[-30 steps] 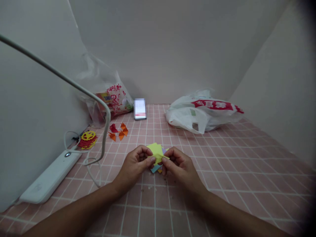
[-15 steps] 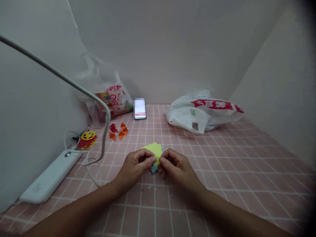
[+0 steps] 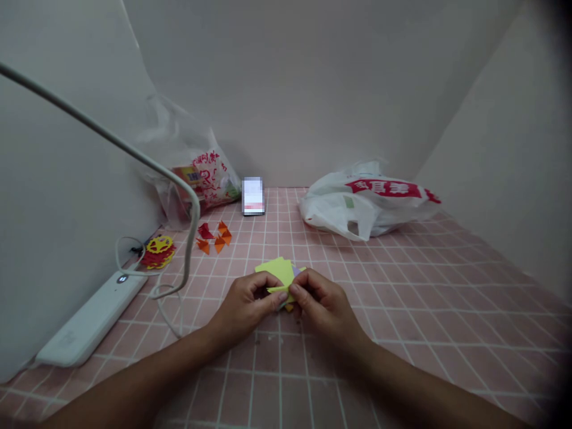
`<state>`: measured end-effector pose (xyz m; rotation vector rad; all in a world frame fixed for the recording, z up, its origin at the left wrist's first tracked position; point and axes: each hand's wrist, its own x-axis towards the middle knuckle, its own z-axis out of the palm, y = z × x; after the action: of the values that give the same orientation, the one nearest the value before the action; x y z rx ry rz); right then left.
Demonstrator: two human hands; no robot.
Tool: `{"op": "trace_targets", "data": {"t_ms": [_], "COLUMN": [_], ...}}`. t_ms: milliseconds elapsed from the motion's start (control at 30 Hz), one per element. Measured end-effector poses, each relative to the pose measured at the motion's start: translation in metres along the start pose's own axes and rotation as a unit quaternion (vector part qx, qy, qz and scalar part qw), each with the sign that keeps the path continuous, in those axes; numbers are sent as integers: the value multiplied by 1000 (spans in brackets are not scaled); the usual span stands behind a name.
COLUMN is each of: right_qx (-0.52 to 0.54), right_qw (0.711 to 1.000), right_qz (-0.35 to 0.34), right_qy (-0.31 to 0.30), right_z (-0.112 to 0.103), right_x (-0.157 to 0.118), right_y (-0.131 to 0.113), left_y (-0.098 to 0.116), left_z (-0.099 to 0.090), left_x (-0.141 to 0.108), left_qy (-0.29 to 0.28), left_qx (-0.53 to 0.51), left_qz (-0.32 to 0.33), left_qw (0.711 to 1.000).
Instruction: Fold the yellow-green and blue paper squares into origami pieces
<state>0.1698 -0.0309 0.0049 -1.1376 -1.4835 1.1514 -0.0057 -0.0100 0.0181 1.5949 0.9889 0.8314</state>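
My left hand and my right hand meet at the middle of the pink tiled surface. Thumbs and fingers of both pinch a small piece of yellow paper, whose edge looks folded. Beneath and behind it lies a small pile of yellow paper sheets. A purple paper corner sticks out beside my right fingers, and an orange bit of paper shows below the fingertips. My hands cover much of the pile.
Several folded orange papers and a red one lie at left, near yellow and red gear-shaped cutouts. A white power strip, a cable, a lit phone and plastic bags stand around.
The yellow paper between my fingers has tilted, and its edge now shows as a fold near my left thumb. The light blue paper below has become mostly hidden. Both hands stay nearly in place.
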Motion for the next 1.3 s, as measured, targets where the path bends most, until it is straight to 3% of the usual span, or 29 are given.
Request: {"op": "trace_targets", "data": {"t_ms": [267,500,800,1300], "right_qx": [32,10,36,103], "right_qw": [999,999,998,992], "right_qz": [17,5,28,62], "right_qy": [-32,-51,-42,-29], "right_z": [3,4,6,8], "right_x": [3,1,-1,0], "right_y": [2,-2,-1,-2], "left_y": [-3,-1,1,-3], "left_z": [0,2,2,-2], "left_x": [2,2,3,5], "left_qy": [15,27,44,63], "left_qx": [-86,-77,-148,-125], "left_qz": [5,-11,-46,-38], "left_qw": [996,997,987,989]}}
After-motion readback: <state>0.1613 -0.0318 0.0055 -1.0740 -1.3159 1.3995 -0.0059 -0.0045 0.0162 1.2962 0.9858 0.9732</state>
